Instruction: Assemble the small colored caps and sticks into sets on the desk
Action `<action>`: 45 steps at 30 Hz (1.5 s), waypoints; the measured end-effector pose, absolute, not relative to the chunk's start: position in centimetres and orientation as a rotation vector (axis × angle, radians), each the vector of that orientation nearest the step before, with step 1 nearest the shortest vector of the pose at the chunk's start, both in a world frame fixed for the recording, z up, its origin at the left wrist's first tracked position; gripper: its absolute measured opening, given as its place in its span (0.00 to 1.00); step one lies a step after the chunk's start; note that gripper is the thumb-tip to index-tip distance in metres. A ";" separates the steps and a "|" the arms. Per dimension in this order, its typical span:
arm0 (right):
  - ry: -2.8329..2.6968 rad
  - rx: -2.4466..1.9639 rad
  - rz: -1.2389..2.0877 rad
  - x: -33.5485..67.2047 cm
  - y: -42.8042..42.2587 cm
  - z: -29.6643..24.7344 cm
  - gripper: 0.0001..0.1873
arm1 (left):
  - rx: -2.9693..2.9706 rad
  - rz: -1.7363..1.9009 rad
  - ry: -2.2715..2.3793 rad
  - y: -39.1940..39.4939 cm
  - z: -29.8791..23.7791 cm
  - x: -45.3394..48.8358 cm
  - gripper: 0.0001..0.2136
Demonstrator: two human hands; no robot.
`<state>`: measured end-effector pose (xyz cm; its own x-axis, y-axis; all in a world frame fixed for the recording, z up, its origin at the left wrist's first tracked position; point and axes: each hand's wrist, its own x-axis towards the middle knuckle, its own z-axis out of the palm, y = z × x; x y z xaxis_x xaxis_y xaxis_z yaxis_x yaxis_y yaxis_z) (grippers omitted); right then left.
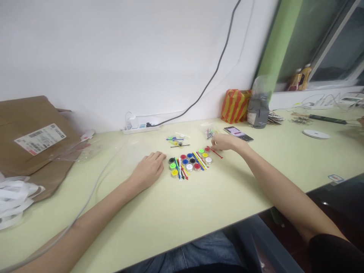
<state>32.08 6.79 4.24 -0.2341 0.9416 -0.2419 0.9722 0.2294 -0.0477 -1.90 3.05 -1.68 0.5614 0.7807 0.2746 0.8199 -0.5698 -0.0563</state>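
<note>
Right-hand fingers [217, 139] pressed together and angled down at the far end of the coloured pieces; any pinched item too small to tell. Left-hand fingers [158, 156] loosely curled on the tabletop, pinching nothing. Beneath both sets of fingers, a pale green table [199, 201]. Far left of the left-hand fingers, a brown cardboard mailer [34, 151] with a barcode label. Beyond the right-hand fingers, a red-and-yellow striped bag [235, 106], then a smartphone [238, 133] and a clear plastic bag of small parts [209, 132], both near the fingertips. Between both sets of fingers, round coloured plastic discs [189, 161] in a tight cluster, with coloured plastic sticks [199, 160] lying among them; a red stick [216, 152] just under the right-hand fingertips.
</note>
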 end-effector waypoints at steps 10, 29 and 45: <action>2.369 1.721 -0.379 32.4 7.5 3.6 0.10 | -2.617 -0.271 -1.360 3.1 -1.7 -2.0 0.15; 2.397 1.741 -0.427 32.8 7.9 2.9 0.10 | -2.602 -0.256 -1.345 3.1 -1.8 -2.1 0.15; 2.972 1.738 0.124 23.7 9.8 0.0 0.17 | -2.586 -0.276 -1.375 2.6 -1.8 -1.7 0.14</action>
